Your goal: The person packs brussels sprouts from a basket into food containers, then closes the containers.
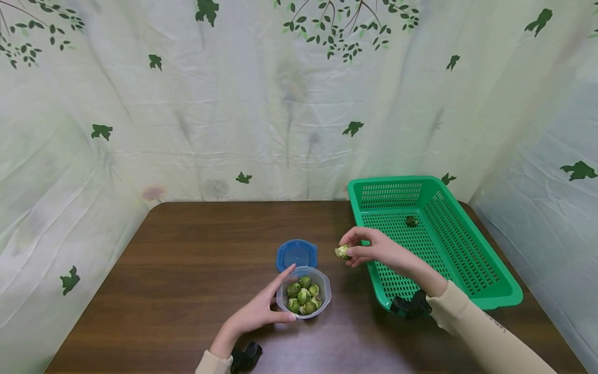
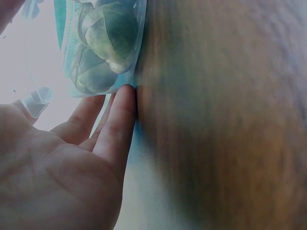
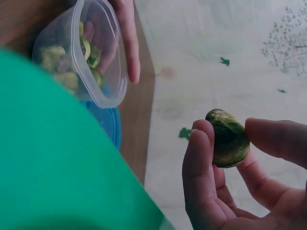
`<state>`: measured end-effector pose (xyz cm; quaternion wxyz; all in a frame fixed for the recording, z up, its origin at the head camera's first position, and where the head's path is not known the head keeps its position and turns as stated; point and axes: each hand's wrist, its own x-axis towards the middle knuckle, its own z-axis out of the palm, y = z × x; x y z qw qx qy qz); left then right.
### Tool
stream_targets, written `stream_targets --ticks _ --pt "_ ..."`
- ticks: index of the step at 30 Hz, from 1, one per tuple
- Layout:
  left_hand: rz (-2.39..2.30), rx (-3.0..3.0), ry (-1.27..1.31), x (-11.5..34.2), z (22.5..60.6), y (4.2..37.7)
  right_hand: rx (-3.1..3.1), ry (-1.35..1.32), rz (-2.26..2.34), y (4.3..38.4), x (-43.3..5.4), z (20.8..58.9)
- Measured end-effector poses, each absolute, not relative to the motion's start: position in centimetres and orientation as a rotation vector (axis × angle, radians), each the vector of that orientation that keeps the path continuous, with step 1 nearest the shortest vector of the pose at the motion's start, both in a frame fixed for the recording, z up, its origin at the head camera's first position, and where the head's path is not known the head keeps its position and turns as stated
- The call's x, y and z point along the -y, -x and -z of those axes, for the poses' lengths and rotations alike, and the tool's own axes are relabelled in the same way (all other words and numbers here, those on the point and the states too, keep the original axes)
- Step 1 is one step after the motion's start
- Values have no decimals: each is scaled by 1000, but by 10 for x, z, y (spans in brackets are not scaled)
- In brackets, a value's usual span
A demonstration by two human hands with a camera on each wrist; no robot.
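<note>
In the head view, a clear plastic container (image 1: 327, 297) holds several Brussels sprouts (image 1: 303, 296). My left hand (image 1: 256, 310) rests against its left side, thumb at the front rim and fingers spread toward the back. The left wrist view shows a fingertip touching the container's lower wall (image 2: 81, 95). My right hand (image 1: 371, 246) is between the container and a green basket (image 1: 506, 296), above the table. It pinches one Brussels sprout (image 3: 229, 139) between thumb and fingertips. Another small, dark sprout (image 1: 411, 221) lies inside the basket, toward the back.
A blue lid (image 1: 297, 254) lies just behind the container. The brown wooden table (image 1: 196, 244) is bordered by pale curtains (image 1: 261, 104) with a leaf print. The basket stands at the table's right side, its raised wall near my right forearm.
</note>
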<state>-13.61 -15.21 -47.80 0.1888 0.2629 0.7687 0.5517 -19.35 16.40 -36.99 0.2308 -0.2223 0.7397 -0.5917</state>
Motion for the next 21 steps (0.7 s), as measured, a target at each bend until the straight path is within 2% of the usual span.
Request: stream_targets --ticks 21 --pt "-1588 -2133 -749 151 477 135 -2018 680 1551 184 -128 376"
